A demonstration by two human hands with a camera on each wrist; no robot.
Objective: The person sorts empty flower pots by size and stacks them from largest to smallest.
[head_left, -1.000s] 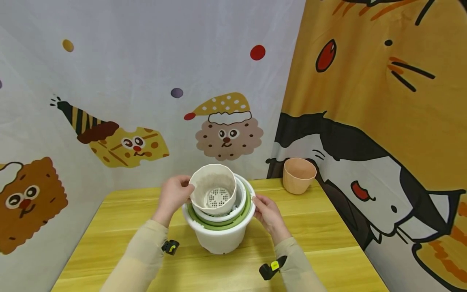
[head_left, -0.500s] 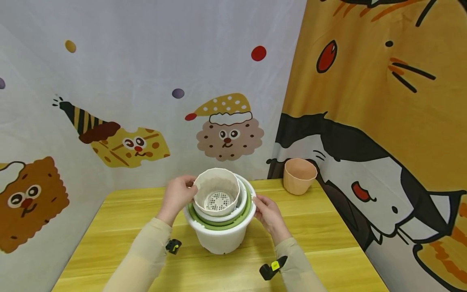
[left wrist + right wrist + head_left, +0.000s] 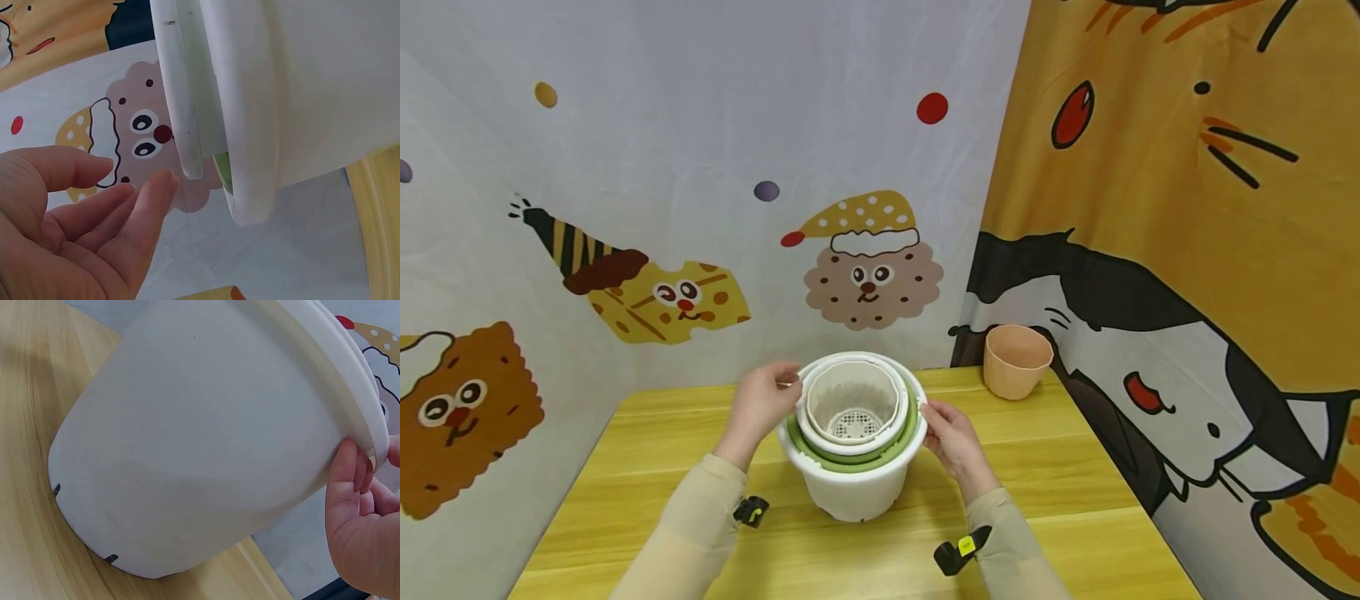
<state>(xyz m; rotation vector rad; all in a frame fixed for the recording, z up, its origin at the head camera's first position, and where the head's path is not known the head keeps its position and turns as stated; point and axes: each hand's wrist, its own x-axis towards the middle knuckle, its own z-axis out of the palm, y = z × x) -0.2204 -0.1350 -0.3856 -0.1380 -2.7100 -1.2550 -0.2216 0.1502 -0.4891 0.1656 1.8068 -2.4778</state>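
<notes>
A large white flowerpot (image 3: 856, 496) stands upright on the table, with smaller pots nested inside it. Within it show a green pot's rim (image 3: 898, 446), a white pot's rim (image 3: 855, 357) and, innermost, a cream pot (image 3: 850, 385) with a perforated bottom. At the stack's left side, my left hand (image 3: 756, 408) is off the pots; the left wrist view shows its fingers (image 3: 153, 203) loosely bent and apart from the rims. My right hand (image 3: 955, 437) pinches the large pot's rim on the right, fingers (image 3: 342, 472) under the lip and thumb over it.
A peach-coloured pot (image 3: 1017, 367) stands at the table's back right corner. Behind the wooden table (image 3: 1037, 492) hang a white cartoon curtain (image 3: 685, 125) and an orange one on the right. Each wrist carries a small black camera (image 3: 750, 511).
The cream pot has moved right and sunk down into the white pot. My left hand, which pinched its rim, has let go and drawn slightly left. My right hand keeps its hold.
</notes>
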